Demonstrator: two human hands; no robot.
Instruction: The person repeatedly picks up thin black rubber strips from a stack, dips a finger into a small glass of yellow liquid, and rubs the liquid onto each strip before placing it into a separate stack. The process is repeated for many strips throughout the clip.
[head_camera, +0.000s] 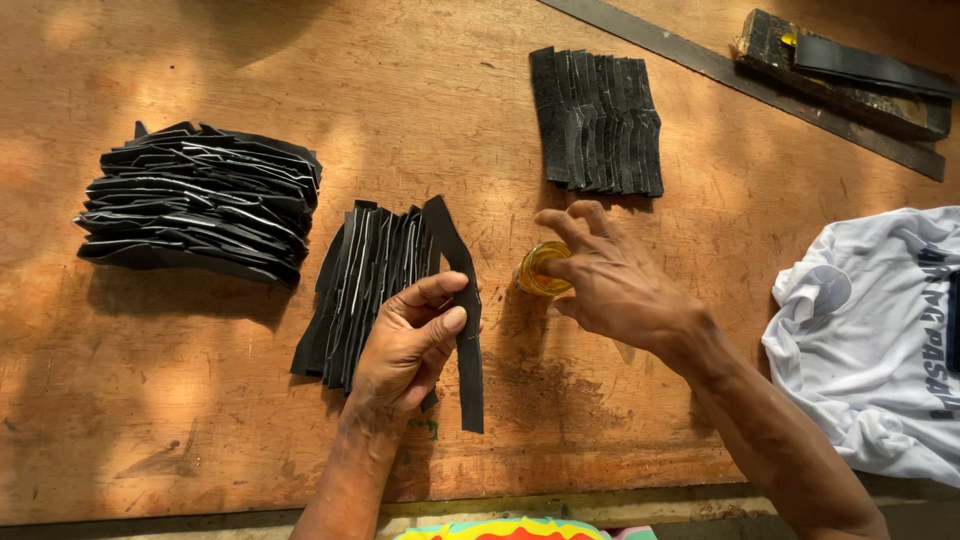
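Two hands | left hand (408, 345) pinches black strip (462, 300) | right hand (610, 280) fingers jar (540, 268) beside it

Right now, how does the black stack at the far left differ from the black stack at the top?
The far-left stack is bigger and messy, its strips splayed unevenly. The top stack is smaller and neat, its strips overlapped in an even row. Neither of the hands touches either one. Both hold thin black strips lying on the wooden table.

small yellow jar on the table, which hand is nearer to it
Right. The right hand has its fingers on the small yellow jar; the left hand is off to the jar's left, pinching a black strip.
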